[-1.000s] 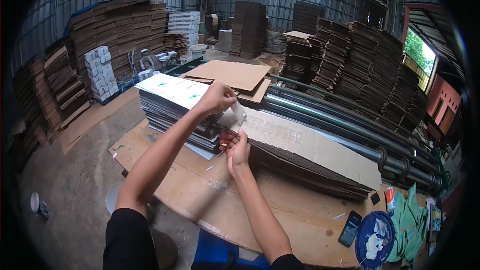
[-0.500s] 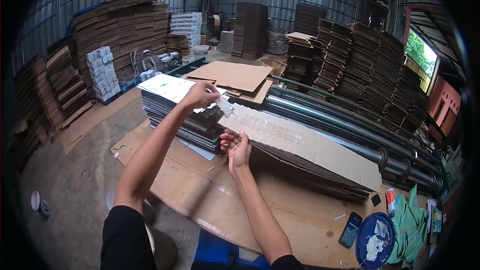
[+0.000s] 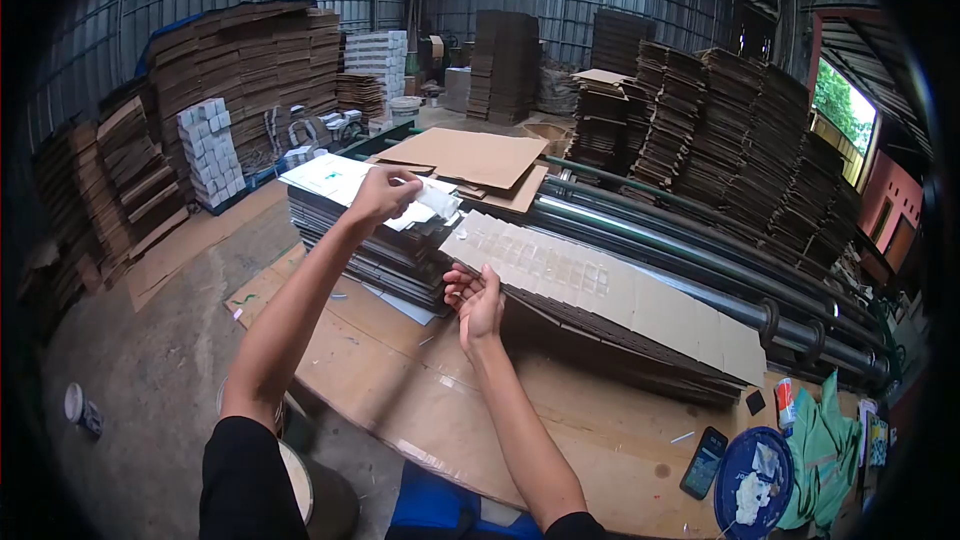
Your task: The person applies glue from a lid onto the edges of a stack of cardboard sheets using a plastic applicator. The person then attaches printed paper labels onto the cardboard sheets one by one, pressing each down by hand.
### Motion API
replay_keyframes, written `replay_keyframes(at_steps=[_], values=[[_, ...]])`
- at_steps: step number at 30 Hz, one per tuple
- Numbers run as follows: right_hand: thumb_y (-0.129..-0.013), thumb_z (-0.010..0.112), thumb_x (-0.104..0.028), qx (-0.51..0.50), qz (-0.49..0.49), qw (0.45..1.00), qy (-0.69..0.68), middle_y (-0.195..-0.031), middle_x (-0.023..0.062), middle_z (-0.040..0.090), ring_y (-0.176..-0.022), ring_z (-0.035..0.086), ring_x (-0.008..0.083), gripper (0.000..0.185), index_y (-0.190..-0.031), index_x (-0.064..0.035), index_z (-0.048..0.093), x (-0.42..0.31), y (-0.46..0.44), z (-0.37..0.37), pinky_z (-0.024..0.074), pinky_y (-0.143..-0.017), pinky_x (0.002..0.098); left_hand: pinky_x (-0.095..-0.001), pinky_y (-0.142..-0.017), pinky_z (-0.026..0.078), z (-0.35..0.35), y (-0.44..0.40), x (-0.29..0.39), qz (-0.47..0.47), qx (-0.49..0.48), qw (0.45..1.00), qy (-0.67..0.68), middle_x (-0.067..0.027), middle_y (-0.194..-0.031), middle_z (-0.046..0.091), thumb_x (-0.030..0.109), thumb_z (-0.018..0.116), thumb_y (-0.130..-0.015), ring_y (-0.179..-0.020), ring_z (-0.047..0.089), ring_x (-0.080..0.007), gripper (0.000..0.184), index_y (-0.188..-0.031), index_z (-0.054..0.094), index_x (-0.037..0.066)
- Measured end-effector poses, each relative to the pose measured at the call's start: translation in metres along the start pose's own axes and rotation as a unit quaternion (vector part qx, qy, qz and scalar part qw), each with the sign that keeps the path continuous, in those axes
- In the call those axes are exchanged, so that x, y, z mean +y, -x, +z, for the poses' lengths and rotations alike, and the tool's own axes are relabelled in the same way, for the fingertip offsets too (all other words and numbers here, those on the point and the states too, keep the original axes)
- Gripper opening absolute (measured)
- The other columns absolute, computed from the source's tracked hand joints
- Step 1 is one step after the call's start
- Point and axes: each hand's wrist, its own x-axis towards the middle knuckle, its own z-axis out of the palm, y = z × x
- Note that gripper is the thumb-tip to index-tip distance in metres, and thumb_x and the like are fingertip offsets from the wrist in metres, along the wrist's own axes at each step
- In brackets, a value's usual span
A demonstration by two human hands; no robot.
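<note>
My left hand (image 3: 383, 196) is closed on one end of a pale, flat spreader (image 3: 436, 202), its free end over the gap between two stacks. Just below its far end begins a long row of overlapped cardboard sheets (image 3: 650, 302), with shiny wet-looking patches along their upper left part. My right hand (image 3: 478, 306) is palm up at the left end of this row, fingers loosely curled and thumb apart. Its fingertips are close to the lower edge; whether they touch it I cannot tell. Beside my left hand rises a stack of white-topped sheets (image 3: 325, 176).
Brown cardboard sheets (image 3: 465, 155) lie behind the stacks, by a machine with long metal rollers (image 3: 700, 285). On the worktable (image 3: 400, 390), at the right, are a phone (image 3: 704, 462), a blue lid with white paste (image 3: 733, 490) and a green bag (image 3: 822, 460).
My left hand has shifted slightly left and down, drawing the spreader back from the end of the cardboard row and turning it flatter. My right hand stays about where it was.
</note>
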Motion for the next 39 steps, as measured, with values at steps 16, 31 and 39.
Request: replay_keyframes(at_steps=[16, 31, 39], values=[[-0.106, 0.045, -0.048, -0.002, -0.005, 1.000, 0.014, -0.099, 0.0137, 0.075, -0.077, 0.065, 0.0167, 0.058, -0.116, 0.0036, 0.068, 0.002, 0.004, -0.001, 0.0519, -0.073, 0.0313, -0.0227, -0.048, 0.041, 0.000, -0.019, 0.003, 0.007, -0.071, 0.991, -0.113, -0.0012, -0.070, 0.065, 0.013, 0.074, -0.094, -0.055, 0.056, -0.0072, 0.015, -0.093, 0.074, -0.001], [-0.110, 0.039, -0.047, -0.002, -0.006, 1.000, 0.016, -0.096, 0.0111, 0.077, -0.076, 0.067, 0.0130, 0.058, -0.113, 0.0012, 0.071, 0.010, 0.007, -0.005, 0.0512, -0.070, 0.0270, -0.0268, -0.049, 0.049, 0.006, -0.018, -0.029, -0.016, -0.094, 0.988, -0.120, -0.0063, -0.068, 0.068, 0.010, 0.075, -0.091, -0.055, 0.061, -0.0118, 0.016, -0.094, 0.074, -0.006], [-0.107, 0.044, -0.047, -0.005, -0.001, 1.000, 0.023, -0.100, 0.0125, 0.076, -0.081, 0.066, 0.0162, 0.057, -0.116, 0.0026, 0.070, 0.008, 0.003, -0.006, 0.0528, -0.075, 0.0309, -0.0234, -0.046, 0.041, 0.035, -0.015, 0.003, 0.046, -0.068, 0.992, -0.091, -0.0029, -0.072, 0.067, 0.015, 0.073, -0.098, -0.054, 0.056, -0.0072, 0.017, -0.098, 0.073, -0.002]])
